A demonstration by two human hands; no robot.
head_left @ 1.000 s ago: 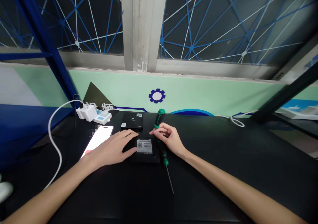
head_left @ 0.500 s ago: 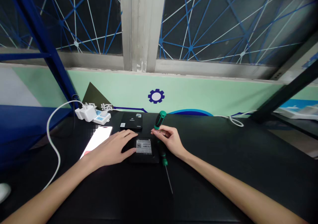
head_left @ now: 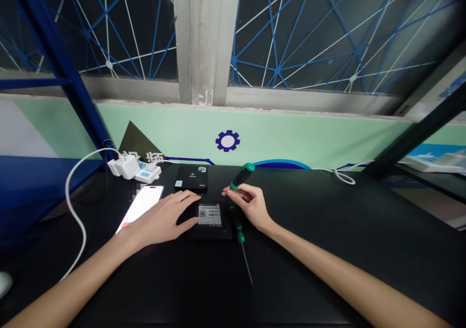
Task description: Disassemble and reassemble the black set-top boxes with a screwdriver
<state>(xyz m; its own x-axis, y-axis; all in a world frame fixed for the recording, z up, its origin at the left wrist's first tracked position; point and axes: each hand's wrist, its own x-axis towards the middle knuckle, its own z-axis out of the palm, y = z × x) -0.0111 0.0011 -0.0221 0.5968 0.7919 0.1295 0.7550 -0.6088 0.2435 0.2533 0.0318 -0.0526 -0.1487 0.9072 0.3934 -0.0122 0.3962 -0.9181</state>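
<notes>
A black rectangular device [head_left: 214, 232] with a white printed label lies on the dark table in front of me. My left hand [head_left: 174, 214] rests on its left side, fingers stretched out and thumb beside the label. In my right hand [head_left: 249, 203] is a green-and-black screwdriver [head_left: 243, 175], pinched low down with its handle tilted up to the right. Its tip, partly hidden by my fingers, is near the device's upper right corner. A second screwdriver [head_left: 241, 237] lies right of the device, shaft toward me, its handle partly under my right hand.
Behind the device lies a flat black box [head_left: 191, 177]. A phone with a bright screen [head_left: 141, 205] is left of my left hand. A white power strip [head_left: 148, 172] with plugged-in chargers and a white cable [head_left: 69, 192] stand farther left. The wall [head_left: 291, 134] closes off the back.
The screwdriver in my right hand has tilted further to the right, its handle end moving rightward. My left hand and the device stay in place; the view shifts slightly.
</notes>
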